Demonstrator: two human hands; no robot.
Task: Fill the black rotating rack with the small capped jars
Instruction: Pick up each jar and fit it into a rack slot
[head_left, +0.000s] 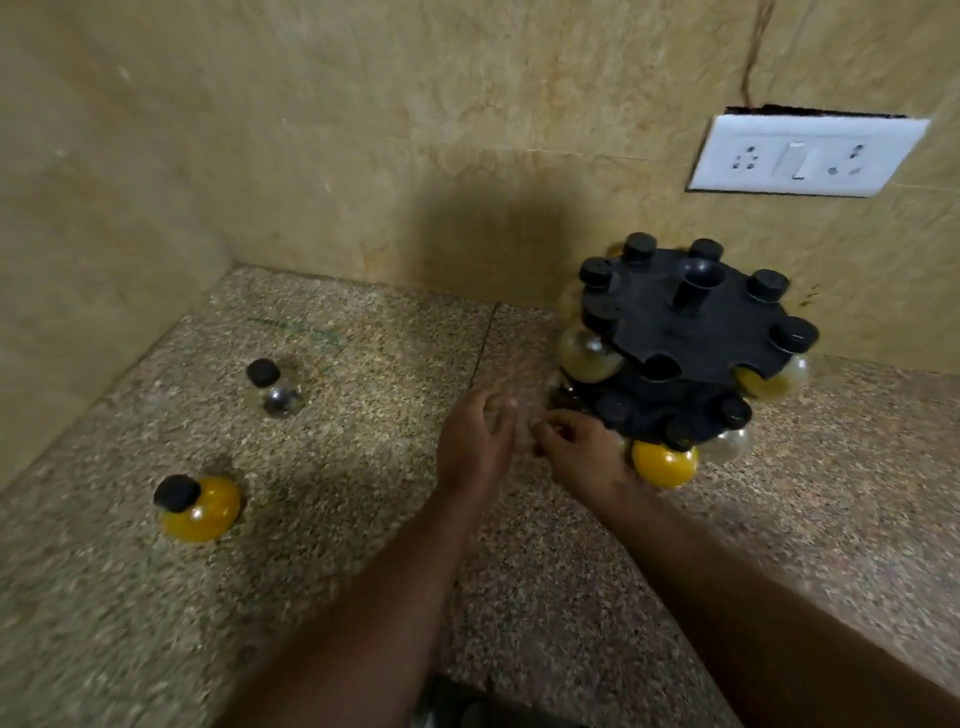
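On the stone counter, the black rack (691, 332) is standing nearly full.
Two capped jars are waiting at left, yellow jar (200, 506) and clear jar (278, 389), and one top slot is gaping; left hand (475, 441) is hovering half-open and empty, while right hand (582, 452) is curling against the lower tier, grip impossible to tell.

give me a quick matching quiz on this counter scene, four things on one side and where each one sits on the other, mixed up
Things:
1. yellow jar
2. clear jar
3. black rack
4. socket plate

Places:
a. on the wall, upper right
b. loose on the counter, nearest the camera on the left
c. on the counter by the wall, right of both hands
d. loose on the counter, further back on the left

Pairs: 1-b, 2-d, 3-c, 4-a
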